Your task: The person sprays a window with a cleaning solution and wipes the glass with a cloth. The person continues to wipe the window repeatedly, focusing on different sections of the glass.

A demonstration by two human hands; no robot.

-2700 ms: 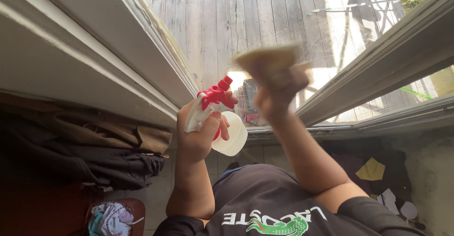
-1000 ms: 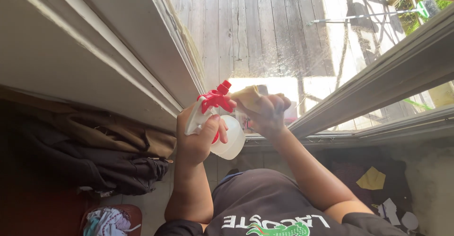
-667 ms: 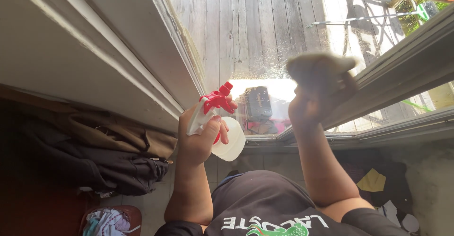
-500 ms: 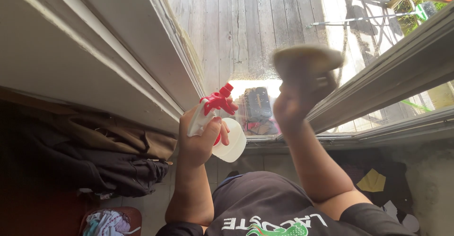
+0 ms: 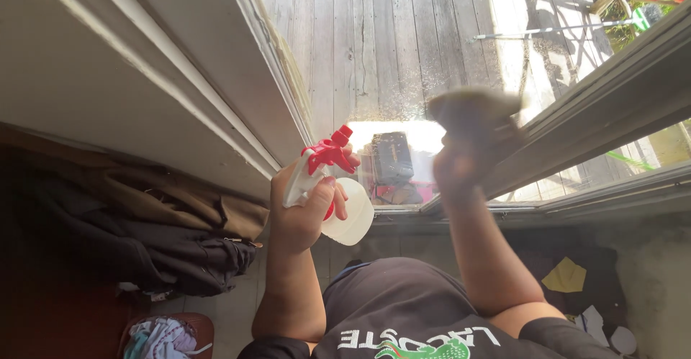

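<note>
Two hands are up at the glass: your left hand (image 5: pixel 306 208) has its fingers wrapped tight around the neck of a spray bottle (image 5: pixel 338 200), one finger across the red trigger, nozzle aimed at the window pane (image 5: pixel 374 49); your right hand (image 5: pixel 461 168) is bunched around a tan cloth (image 5: pixel 475 107), fingers curled shut on it, though motion blur hides how each one lies. Half a second ago the cloth was a little farther left on the pane; a second ago it was low, just beside the bottle's nozzle. It now sits against the glass near the grey window frame (image 5: pixel 597 71), so the wiping stroke has swung back toward the frame while the bottle has stayed where it was, which suggests spraying has paused and wiping is under way. Fine droplets or dust speckle the pane above the cloth. Through the glass lie weathered deck boards (image 5: pixel 338 28) and a dark patterned object (image 5: pixel 391 159) in bright sun, too washed out to identify. Your dark shirt (image 5: pixel 403 308) fills the lower edge, a heap of dark clothing (image 5: pixel 165 244) lies at left, and a yellow scrap (image 5: pixel 565 276) rests on the floor at right; the cloth's edges and your right fingertips are smeared beyond reading.
</note>
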